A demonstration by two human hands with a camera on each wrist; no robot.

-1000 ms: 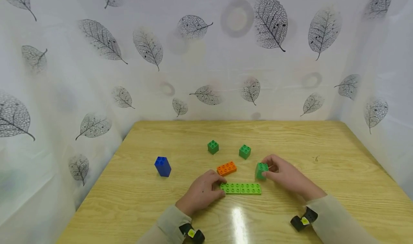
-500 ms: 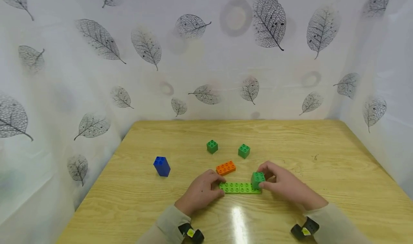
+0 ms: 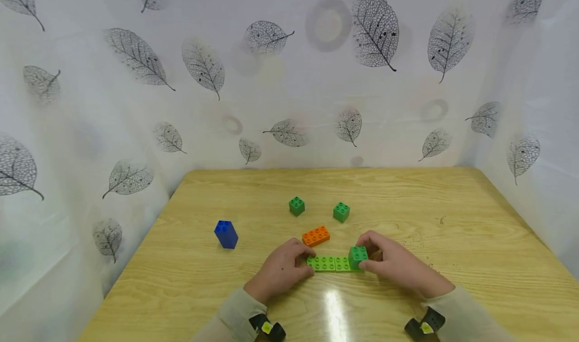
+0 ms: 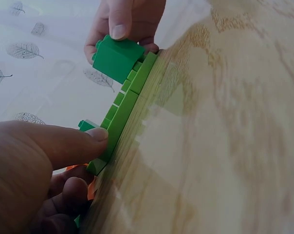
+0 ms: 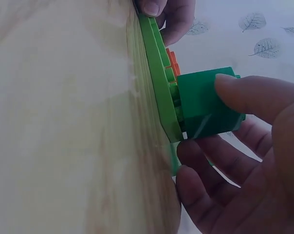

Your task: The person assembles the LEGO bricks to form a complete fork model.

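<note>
- The green block [image 3: 358, 256] is pinched between thumb and fingers of the right hand [image 3: 392, 262], at about 9 o'clock from it in the head view.
- It is held over the right end of the lime strip [image 3: 322, 263] – in the left wrist view it is tilted to the studs, and full seating is not shown.
- The strip's long axis is laid from 9 to 3 o'clock; its left end is gripped by the left hand [image 3: 282, 269], so the block is nearer the right hand.
- On the table [image 3: 425, 196], an orange brick [image 3: 315, 236] is seen at 11 o'clock from the strip's middle.
</note>
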